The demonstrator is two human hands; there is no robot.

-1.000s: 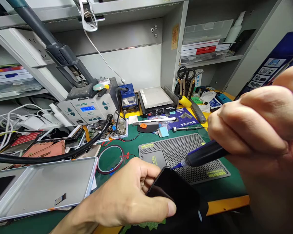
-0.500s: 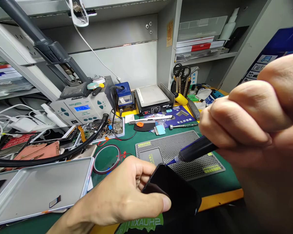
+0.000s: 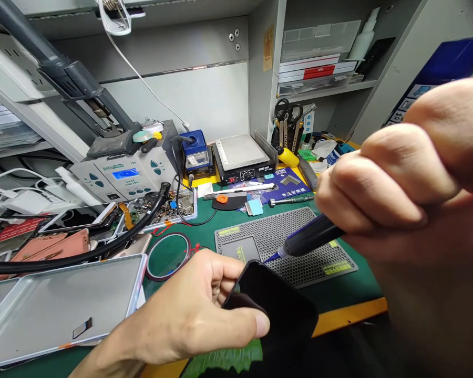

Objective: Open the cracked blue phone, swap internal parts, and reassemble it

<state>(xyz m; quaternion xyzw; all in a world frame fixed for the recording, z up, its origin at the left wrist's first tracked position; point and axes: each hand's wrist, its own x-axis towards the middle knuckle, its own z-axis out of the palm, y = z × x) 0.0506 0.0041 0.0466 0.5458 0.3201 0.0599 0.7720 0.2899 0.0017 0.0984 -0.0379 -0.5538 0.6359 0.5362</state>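
My left hand (image 3: 205, 310) grips a thin black phone-like panel (image 3: 284, 310) by its left side, the thumb lying across its dark glossy face. The panel is tilted, with its top corner raised. My right fist (image 3: 394, 178) is wrapped round a black glue syringe (image 3: 313, 236) that points down and left. Its blue needle tip (image 3: 273, 258) is at the panel's top edge; whether it touches cannot be made out. Behind the panel lies a grey perforated mat (image 3: 287, 231). The syringe's rear end is hidden in my right hand.
A hot-air station (image 3: 122, 176) with a thick black hose stands at the left. Beyond the mat is a heating plate (image 3: 242, 157). An open shallow tray (image 3: 59, 299) holds a small card-like part. A tape roll (image 3: 168, 256) and a screwdriver (image 3: 291, 201) lie on the green bench mat.
The whole scene has shifted slightly left and up in view. Both hands keep their grips, and the needle tip stays by the panel's top edge.
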